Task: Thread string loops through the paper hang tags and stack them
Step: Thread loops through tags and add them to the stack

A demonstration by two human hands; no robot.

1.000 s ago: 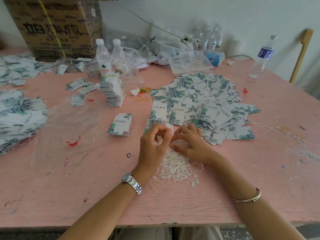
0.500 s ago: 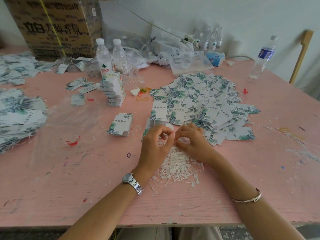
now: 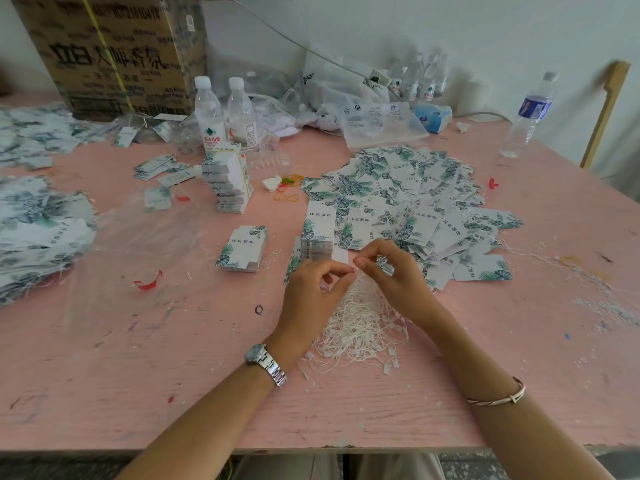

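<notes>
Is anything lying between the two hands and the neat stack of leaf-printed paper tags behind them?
Nothing visible does. The left hand and right hand pinch a white string loop above the loose pile of loops, and the neat stack of leaf-printed paper tags stands just beyond their fingertips.

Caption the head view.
Left hand and right hand pinch a string loop above the string pile, beside leaf-print hang tags.
</notes>
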